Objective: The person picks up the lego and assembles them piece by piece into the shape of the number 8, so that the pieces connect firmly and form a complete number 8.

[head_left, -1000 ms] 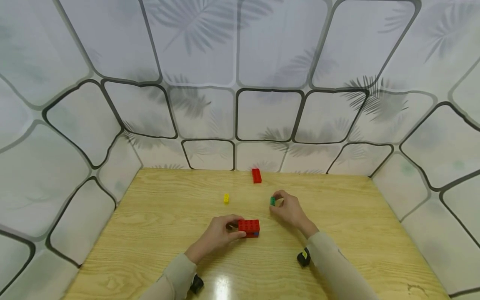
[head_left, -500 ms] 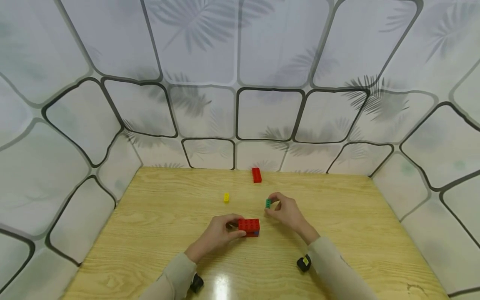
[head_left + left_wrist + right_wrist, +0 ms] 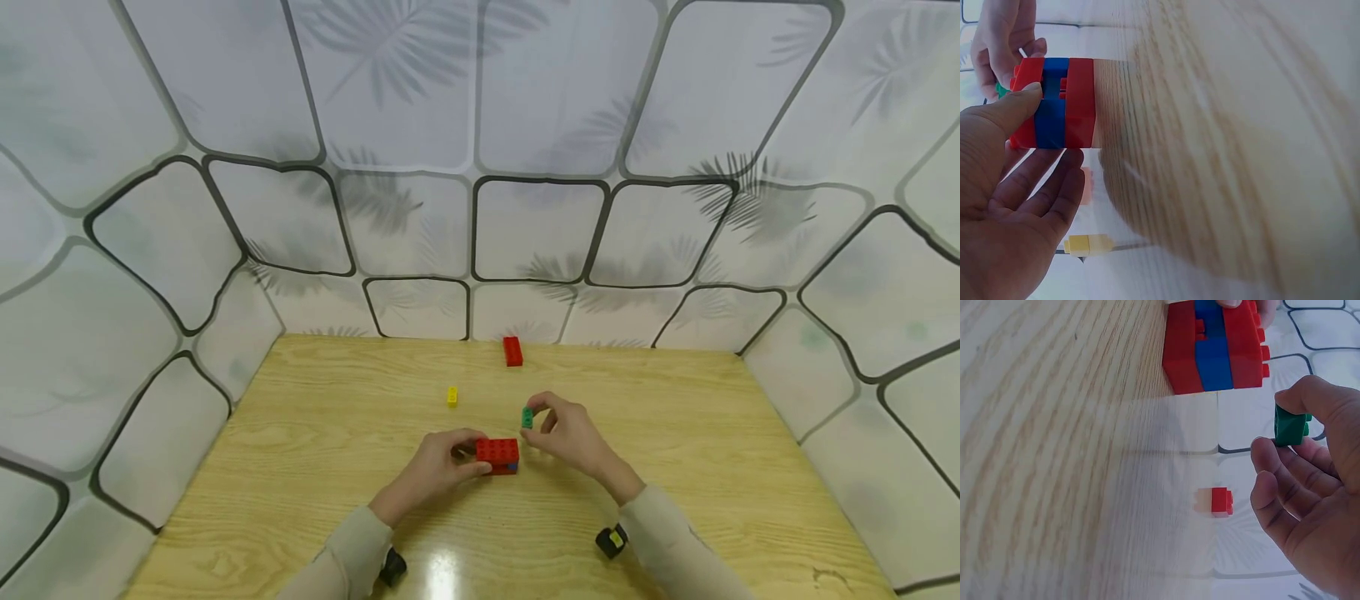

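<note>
My left hand [image 3: 441,465] grips a stack of building bricks [image 3: 498,452] from its left side, thumb at the front and fingers behind. In the left wrist view the stack [image 3: 1050,122] has a red brick at the bottom, blue bricks with a gap between them in the middle, and a red brick on top with bare studs. Just right of the stack, my right hand [image 3: 572,433] pinches a small green brick [image 3: 527,418] between thumb and fingertips. The right wrist view has this green brick [image 3: 1290,426] raised off the table, studs up, apart from the stack.
A small yellow brick [image 3: 452,397] lies on the wooden table [image 3: 337,417], behind the stack and to the left. Farther back, a long red brick [image 3: 513,352] lies near the patterned wall [image 3: 540,233]. Each wrist wears a black camera.
My right hand has carried the green brick leftward and nearer to me, up close to the stack. The left hand and the stack have stayed put.
</note>
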A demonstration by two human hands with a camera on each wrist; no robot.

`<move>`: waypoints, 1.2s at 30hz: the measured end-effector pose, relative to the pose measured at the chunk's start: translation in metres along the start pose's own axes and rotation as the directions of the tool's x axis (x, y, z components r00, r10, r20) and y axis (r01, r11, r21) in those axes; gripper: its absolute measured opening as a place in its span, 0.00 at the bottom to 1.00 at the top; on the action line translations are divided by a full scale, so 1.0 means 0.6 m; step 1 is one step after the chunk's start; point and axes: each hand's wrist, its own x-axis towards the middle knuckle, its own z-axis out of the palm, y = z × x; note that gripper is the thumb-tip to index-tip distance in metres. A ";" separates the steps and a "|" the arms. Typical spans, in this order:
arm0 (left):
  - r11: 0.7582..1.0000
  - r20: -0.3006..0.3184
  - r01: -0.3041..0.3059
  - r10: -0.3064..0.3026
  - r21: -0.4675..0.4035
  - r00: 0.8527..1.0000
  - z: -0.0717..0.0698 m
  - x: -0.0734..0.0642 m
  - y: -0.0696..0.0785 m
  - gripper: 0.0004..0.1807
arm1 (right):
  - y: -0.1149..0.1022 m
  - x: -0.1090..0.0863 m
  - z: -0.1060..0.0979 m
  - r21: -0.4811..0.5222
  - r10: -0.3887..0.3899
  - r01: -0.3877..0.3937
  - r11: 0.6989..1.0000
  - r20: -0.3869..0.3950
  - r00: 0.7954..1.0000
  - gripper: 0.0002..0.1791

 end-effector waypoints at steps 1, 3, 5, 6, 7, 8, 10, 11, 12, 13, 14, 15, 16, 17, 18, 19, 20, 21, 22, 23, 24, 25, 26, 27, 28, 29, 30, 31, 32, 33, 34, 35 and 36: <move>1.000 0.000 -0.002 0.002 0.000 1.000 0.000 0.000 0.000 0.20 | -0.002 -0.002 0.000 0.005 -0.004 0.004 1.000 0.003 1.000 0.18; 1.000 -0.001 -0.002 0.002 0.000 1.000 0.000 0.000 0.000 0.20 | -0.005 -0.005 -0.001 0.005 -0.021 0.021 1.000 0.013 1.000 0.18; 1.000 -0.003 -0.001 0.001 0.001 1.000 0.000 0.000 0.000 0.20 | -0.008 -0.007 0.000 0.009 -0.027 0.027 1.000 0.025 0.999 0.18; 1.000 -0.004 -0.002 0.002 0.001 1.000 -0.001 0.000 0.000 0.20 | -0.010 -0.008 0.000 0.007 -0.033 0.032 0.999 0.030 0.999 0.18; 1.000 -0.005 -0.003 0.003 0.000 1.000 -0.001 0.001 0.000 0.20 | -0.010 -0.009 0.001 0.003 -0.034 0.034 0.999 0.036 0.999 0.18; 1.000 -0.006 -0.003 0.003 -0.001 1.000 -0.001 0.001 0.000 0.20 | -0.011 -0.010 0.001 -0.001 -0.037 0.037 0.999 0.040 0.998 0.18; 1.000 -0.007 -0.005 0.005 -0.003 1.000 -0.002 0.001 0.000 0.19 | -0.013 -0.012 0.003 -0.002 -0.040 0.040 0.999 0.047 0.998 0.18; 1.000 -0.007 -0.006 0.006 -0.005 1.000 -0.002 0.001 0.000 0.19 | -0.014 -0.012 0.004 -0.003 -0.046 0.046 0.999 0.051 0.998 0.18; 1.000 -0.007 -0.006 0.006 -0.009 1.000 -0.002 0.001 0.000 0.19 | -0.014 -0.013 0.005 0.000 -0.049 0.049 0.999 0.056 0.997 0.18; 1.000 -0.007 -0.007 0.007 -0.009 1.000 -0.002 0.001 0.000 0.19 | -0.014 -0.014 0.006 0.005 -0.053 0.053 0.999 0.061 0.997 0.17; 1.000 -0.007 -0.008 0.008 -0.010 1.000 -0.002 0.001 0.000 0.19 | -0.015 -0.014 0.007 0.009 -0.057 0.057 0.998 0.066 0.996 0.17; 1.000 -0.004 -0.007 0.007 -0.014 1.000 -0.001 0.001 0.000 0.19 | -0.015 -0.015 0.008 0.014 -0.061 0.060 0.998 0.072 0.996 0.17; 1.000 -0.004 -0.009 0.009 -0.017 1.000 -0.001 0.001 0.000 0.19 | -0.015 -0.016 0.009 0.019 -0.064 0.063 0.998 0.080 0.995 0.17; 1.000 -0.003 -0.010 0.010 -0.020 1.000 0.000 0.000 0.000 0.19 | -0.015 -0.017 0.010 0.022 -0.067 0.065 0.998 0.086 0.994 0.17; 1.000 -0.001 -0.009 0.009 -0.023 1.000 0.000 0.000 0.000 0.19 | -0.015 -0.018 0.011 0.023 -0.070 0.068 0.997 0.091 0.993 0.17; 1.000 0.000 -0.006 0.006 -0.025 1.000 0.000 -0.001 0.001 0.19 | -0.015 -0.019 0.012 0.023 -0.072 0.071 0.997 0.095 0.993 0.17; 1.000 0.001 -0.008 0.008 -0.029 1.000 0.000 -0.001 0.001 0.19 | -0.015 -0.020 0.013 0.024 -0.074 0.072 0.997 0.100 0.992 0.17; 0.999 0.001 -0.009 0.009 -0.032 1.000 0.001 -0.001 0.001 0.19 | -0.016 -0.021 0.014 0.026 -0.075 0.072 0.997 0.104 0.992 0.18; 0.999 -0.001 -0.012 0.012 -0.032 1.000 0.001 -0.002 0.002 0.19 | -0.017 -0.022 0.014 0.030 -0.074 0.071 0.997 0.107 0.991 0.18; 0.999 0.001 -0.008 0.008 -0.032 1.000 0.000 -0.002 0.002 0.19 | -0.018 -0.022 0.015 0.033 -0.073 0.070 0.997 0.109 0.991 0.18; 0.999 0.003 -0.005 0.005 -0.033 1.000 0.000 -0.002 0.003 0.19 | -0.019 -0.023 0.016 0.037 -0.072 0.069 0.997 0.111 0.991 0.18; 0.999 0.003 -0.005 0.005 -0.032 1.000 0.000 -0.002 0.003 0.19 | -0.020 -0.023 0.016 0.042 -0.070 0.066 0.997 0.115 0.991 0.18; 1.000 0.003 -0.008 0.008 -0.030 1.000 0.000 -0.002 0.003 0.19 | -0.022 -0.024 0.017 0.046 -0.070 0.065 0.997 0.116 0.991 0.18; 1.000 0.003 -0.006 0.006 -0.029 1.000 0.000 -0.002 0.003 0.19 | -0.023 -0.024 0.017 0.051 -0.069 0.064 0.997 0.117 0.991 0.18; 1.000 0.004 -0.006 0.006 -0.026 1.000 -0.001 -0.002 0.003 0.19 | -0.024 -0.024 0.018 0.055 -0.070 0.064 0.996 0.119 0.990 0.18; 1.000 0.005 -0.005 0.005 -0.024 1.000 -0.001 -0.003 0.003 0.19 | -0.024 -0.024 0.018 0.056 -0.071 0.064 0.996 0.120 0.990 0.18; 1.000 0.003 -0.007 0.007 -0.022 1.000 -0.001 -0.003 0.002 0.19 | -0.024 -0.024 0.019 0.059 -0.073 0.066 0.996 0.121 0.990 0.18; 1.000 0.002 -0.013 0.013 -0.017 1.000 0.000 -0.003 0.002 0.19 | -0.024 -0.024 0.019 0.059 -0.074 0.067 0.996 0.123 0.990 0.18; 1.000 0.001 -0.014 0.014 -0.015 1.000 -0.001 -0.003 0.002 0.20 | -0.024 -0.024 0.019 0.060 -0.075 0.068 0.996 0.124 0.989 0.18; 1.000 0.002 -0.012 0.012 -0.013 1.000 -0.001 -0.003 0.002 0.20 | -0.024 -0.024 0.019 0.062 -0.077 0.069 0.996 0.126 0.989 0.18; 1.000 0.003 -0.009 0.009 -0.010 1.000 -0.001 -0.003 0.002 0.20 | -0.024 -0.024 0.019 0.061 -0.077 0.070 0.996 0.127 0.989 0.18; 1.000 0.002 -0.010 0.010 -0.009 1.000 -0.001 -0.003 0.002 0.20 | -0.024 -0.024 0.019 0.060 -0.079 0.072 0.996 0.127 0.989 0.18; 1.000 0.002 -0.008 0.008 -0.008 1.000 -0.001 -0.003 0.001 0.20 | -0.024 -0.024 0.019 0.059 -0.079 0.072 0.996 0.127 0.989 0.18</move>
